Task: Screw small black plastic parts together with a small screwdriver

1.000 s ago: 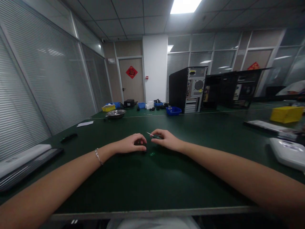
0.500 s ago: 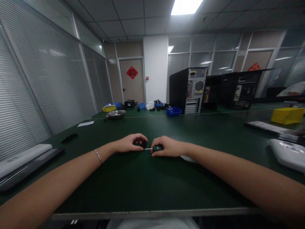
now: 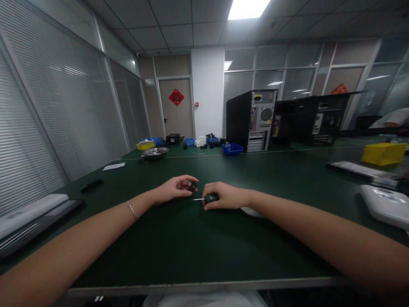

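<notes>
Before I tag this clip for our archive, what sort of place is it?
Probably an office workroom for computer repair: desktop towers with open backs, parts bins on a long green-matted bench, glass partitions with blinds.

Stretching across the room: a dark green table (image 3: 198, 238). Lining the left side: glass walls with closed blinds (image 3: 60, 115). Standing at the far end: a brown door (image 3: 177, 106) bearing a red ornament (image 3: 176, 97), beside a white pillar (image 3: 208, 89). Glowing overhead: a ceiling light panel (image 3: 247, 8).
</notes>
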`<move>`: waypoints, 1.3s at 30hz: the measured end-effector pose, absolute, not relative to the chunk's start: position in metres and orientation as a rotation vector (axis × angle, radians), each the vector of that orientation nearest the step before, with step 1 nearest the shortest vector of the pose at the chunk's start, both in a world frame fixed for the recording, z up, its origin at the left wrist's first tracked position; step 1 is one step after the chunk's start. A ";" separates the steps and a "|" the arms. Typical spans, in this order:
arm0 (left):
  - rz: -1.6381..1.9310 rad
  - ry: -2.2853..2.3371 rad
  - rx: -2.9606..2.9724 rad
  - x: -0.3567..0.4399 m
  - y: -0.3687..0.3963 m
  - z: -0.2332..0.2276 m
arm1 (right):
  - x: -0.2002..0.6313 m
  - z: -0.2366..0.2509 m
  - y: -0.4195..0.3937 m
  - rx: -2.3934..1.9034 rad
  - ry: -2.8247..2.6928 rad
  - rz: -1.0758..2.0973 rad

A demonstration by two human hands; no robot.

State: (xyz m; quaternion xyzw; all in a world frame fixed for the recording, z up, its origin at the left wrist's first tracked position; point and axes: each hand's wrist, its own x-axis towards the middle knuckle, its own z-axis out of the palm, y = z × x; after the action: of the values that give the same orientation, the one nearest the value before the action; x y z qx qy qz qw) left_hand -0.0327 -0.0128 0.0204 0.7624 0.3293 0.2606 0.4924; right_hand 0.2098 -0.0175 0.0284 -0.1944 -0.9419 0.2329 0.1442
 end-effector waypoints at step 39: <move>0.625 0.841 1.962 -0.019 -0.014 0.007 | 0.195 0.012 -0.012 -0.766 -2.081 0.751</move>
State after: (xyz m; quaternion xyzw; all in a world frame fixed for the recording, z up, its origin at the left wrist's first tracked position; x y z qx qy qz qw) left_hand -0.0186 -0.0141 0.0069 0.7909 0.3391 0.2519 0.4428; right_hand 0.1954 -0.0117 0.0124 -0.3015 -0.8185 0.2954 0.3897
